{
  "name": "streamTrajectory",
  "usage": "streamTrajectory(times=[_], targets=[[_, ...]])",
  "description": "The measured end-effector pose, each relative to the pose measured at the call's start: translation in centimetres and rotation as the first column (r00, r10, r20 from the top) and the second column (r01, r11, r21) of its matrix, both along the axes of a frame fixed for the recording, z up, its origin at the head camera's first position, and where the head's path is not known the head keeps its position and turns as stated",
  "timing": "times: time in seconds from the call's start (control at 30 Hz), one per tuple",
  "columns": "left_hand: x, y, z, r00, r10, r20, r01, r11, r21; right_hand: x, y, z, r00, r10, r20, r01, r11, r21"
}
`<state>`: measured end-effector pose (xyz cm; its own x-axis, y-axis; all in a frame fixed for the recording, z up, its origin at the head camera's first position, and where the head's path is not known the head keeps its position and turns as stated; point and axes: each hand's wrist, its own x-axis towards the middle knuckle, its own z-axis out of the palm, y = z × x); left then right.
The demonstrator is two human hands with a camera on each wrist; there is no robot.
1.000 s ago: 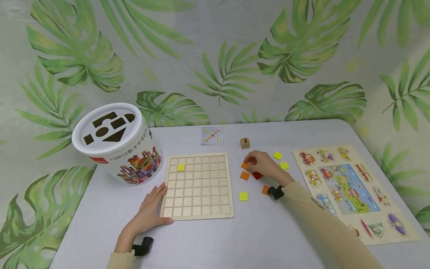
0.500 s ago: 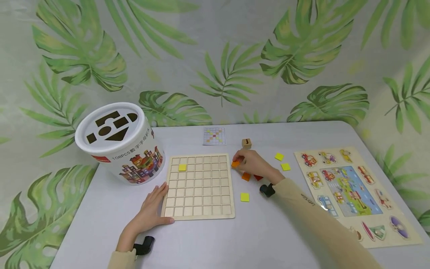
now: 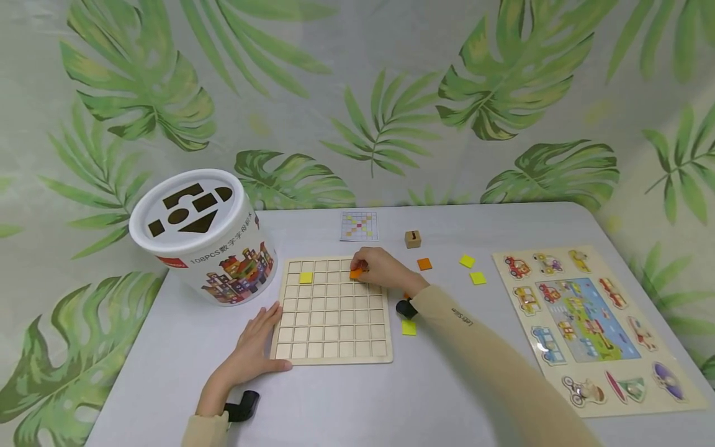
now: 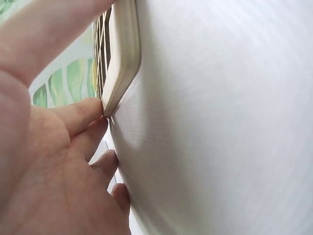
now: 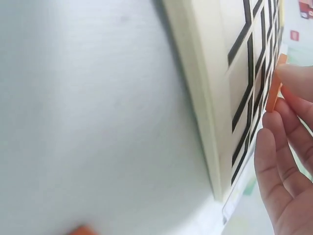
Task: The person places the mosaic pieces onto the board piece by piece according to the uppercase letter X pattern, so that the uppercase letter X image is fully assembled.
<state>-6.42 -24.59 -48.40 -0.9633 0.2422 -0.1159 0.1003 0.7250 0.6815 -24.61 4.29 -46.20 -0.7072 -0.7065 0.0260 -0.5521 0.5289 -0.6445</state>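
A pale wooden grid board [image 3: 332,318] lies on the white table, with a yellow square tile [image 3: 306,277] in its upper left part. My right hand [image 3: 385,271] pinches an orange square tile [image 3: 355,274] between thumb and fingers over the board's upper right part. In the right wrist view that orange tile [image 5: 276,85] stands on edge, close over the grid. My left hand [image 3: 251,347] rests at the board's lower left corner, fingers extended along the left side and thumb at the front edge. The left wrist view has its fingertips touching the board's rim [image 4: 124,58].
Loose yellow tiles [image 3: 477,278] and an orange tile [image 3: 424,264] lie right of the board. Behind are a printed pattern card [image 3: 359,226] and a small wooden block [image 3: 413,239]. A white bucket [image 3: 206,248] stands left; a picture puzzle board [image 3: 592,385] lies right.
My right hand has picked up the orange tile from among the loose tiles and carried it left, over the board. The left hand stays at the corner.
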Motion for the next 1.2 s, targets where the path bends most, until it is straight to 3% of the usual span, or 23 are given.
streamTrajectory(times=[0.4, 0.67, 0.93, 1.2], targets=[[-0.1, -0.1, -0.4, 1.0, -0.003, -0.004, 0.003, 1.0, 0.0, 0.0, -2.1, 0.0, 0.995, 0.074, -0.062, -0.071, 0.996, 0.053], [-0.2, -0.1, -0.4, 1.0, -0.008, -0.002, 0.008, 1.0, 0.001, 0.1, -1.6, 0.1, 0.998, 0.049, -0.041, -0.047, 0.997, 0.061], [-0.2, -0.2, -0.4, 1.0, -0.004, 0.007, 0.004, 1.0, 0.01, 0.3, -2.3, 0.5, 0.986, 0.083, -0.143, -0.061, 0.987, 0.149], [-0.1, -0.2, -0.5, 1.0, -0.004, 0.008, 0.004, 1.0, 0.005, -0.1, -0.7, 0.2, 0.998, 0.031, -0.062, -0.022, 0.99, 0.142]])
